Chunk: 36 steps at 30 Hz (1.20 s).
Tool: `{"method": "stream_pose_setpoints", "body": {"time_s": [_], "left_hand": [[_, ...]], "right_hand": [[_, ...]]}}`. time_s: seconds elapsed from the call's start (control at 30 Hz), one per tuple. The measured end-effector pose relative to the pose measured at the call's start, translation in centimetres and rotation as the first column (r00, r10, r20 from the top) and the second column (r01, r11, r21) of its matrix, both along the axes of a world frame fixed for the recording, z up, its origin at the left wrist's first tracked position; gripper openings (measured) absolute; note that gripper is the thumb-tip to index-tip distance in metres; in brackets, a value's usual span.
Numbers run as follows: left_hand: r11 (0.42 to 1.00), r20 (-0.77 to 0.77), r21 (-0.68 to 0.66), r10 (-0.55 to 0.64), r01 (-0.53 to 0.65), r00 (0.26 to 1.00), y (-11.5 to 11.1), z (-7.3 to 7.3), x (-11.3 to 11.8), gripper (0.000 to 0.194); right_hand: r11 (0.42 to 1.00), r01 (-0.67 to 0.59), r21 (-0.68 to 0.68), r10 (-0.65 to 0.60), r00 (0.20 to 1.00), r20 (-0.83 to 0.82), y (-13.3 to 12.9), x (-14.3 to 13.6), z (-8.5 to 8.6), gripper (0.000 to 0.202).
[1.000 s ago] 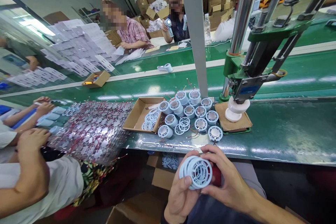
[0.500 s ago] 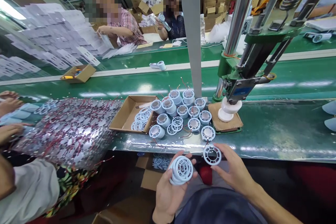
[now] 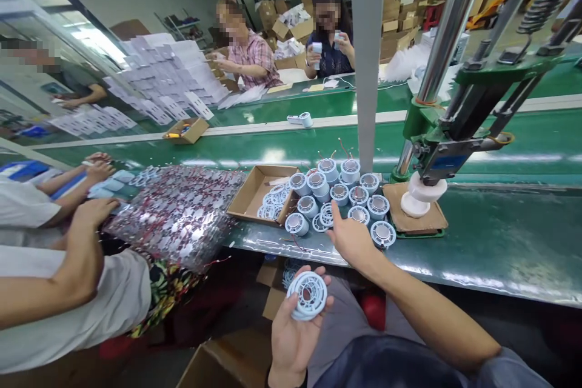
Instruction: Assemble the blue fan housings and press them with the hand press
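My left hand (image 3: 295, 330) is curled around a small stack of pale blue plastic rings (image 3: 308, 296), held level above my lap. My right hand (image 3: 357, 242) reaches over the bench edge, index finger stretched out and thumb apart from it. Its fingertips are at the right side of a few loose rings (image 3: 321, 222) lying on the bench; whether they touch is hard to see. Around them stand several pale blue cups with round metal discs on top (image 3: 382, 234), thin red wires coming from some.
An open cardboard box (image 3: 248, 194) with more rings stands left of the cups. A green press (image 3: 448, 151) with a white pad is on the right. At left, a co-worker's arms (image 3: 86, 224) are beside a heap of wired discs (image 3: 177, 212). A grey post (image 3: 366, 73) rises behind.
My right hand has moved forward and left from beside the left hand to the loose rings on the bench. The single ring it held no longer shows in it. My view has turned left.
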<state>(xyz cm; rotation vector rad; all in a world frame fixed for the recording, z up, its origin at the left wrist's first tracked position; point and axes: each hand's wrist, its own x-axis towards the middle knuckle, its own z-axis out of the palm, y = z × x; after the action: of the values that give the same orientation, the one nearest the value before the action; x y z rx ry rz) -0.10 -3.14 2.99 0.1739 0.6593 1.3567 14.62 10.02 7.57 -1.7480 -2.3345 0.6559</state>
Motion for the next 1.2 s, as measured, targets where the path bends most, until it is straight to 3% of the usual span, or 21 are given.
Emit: {"method": "stream_pose_setpoints", "body": {"time_s": [0.1,0.17,0.3,0.4,0.63,0.9,1.2], "left_hand": [[1.000,0.033,0.002,0.011,-0.011,0.999,0.1,0.4,0.5,0.025],[1.000,0.048,0.000,-0.004,0.004,0.999,0.3,0.7,1.1,0.026],[0.997,0.052,0.010,-0.073,0.072,0.996,1.0,1.6,2.7,0.033],[0.993,0.021,0.032,-0.113,0.112,0.993,1.2,2.4,3.8,0.037],[0.986,-0.022,0.099,-0.133,0.135,0.991,1.3,4.0,4.7,0.042],[0.981,-0.013,0.131,-0.143,0.143,0.990,1.0,3.8,4.9,0.047],[0.979,-0.023,0.102,-0.175,0.177,0.984,1.0,3.8,4.9,0.038]], "right_hand": [[0.999,-0.040,-0.019,0.039,0.998,-0.051,-1.5,1.2,-0.6,0.064],[0.995,-0.100,-0.001,0.098,0.978,-0.184,-3.8,2.6,-1.1,0.059],[0.972,-0.208,0.107,0.233,0.816,-0.528,-8.2,4.8,-1.7,0.072],[0.970,-0.226,0.090,0.232,0.744,-0.626,-9.8,5.3,-1.6,0.082],[0.974,-0.183,0.132,0.220,0.630,-0.745,-9.6,5.5,-0.8,0.079],[0.972,-0.217,0.088,0.208,0.629,-0.749,-9.4,6.1,-0.6,0.080],[0.973,-0.219,0.076,0.197,0.609,-0.769,-9.5,6.3,-0.6,0.084]]}}
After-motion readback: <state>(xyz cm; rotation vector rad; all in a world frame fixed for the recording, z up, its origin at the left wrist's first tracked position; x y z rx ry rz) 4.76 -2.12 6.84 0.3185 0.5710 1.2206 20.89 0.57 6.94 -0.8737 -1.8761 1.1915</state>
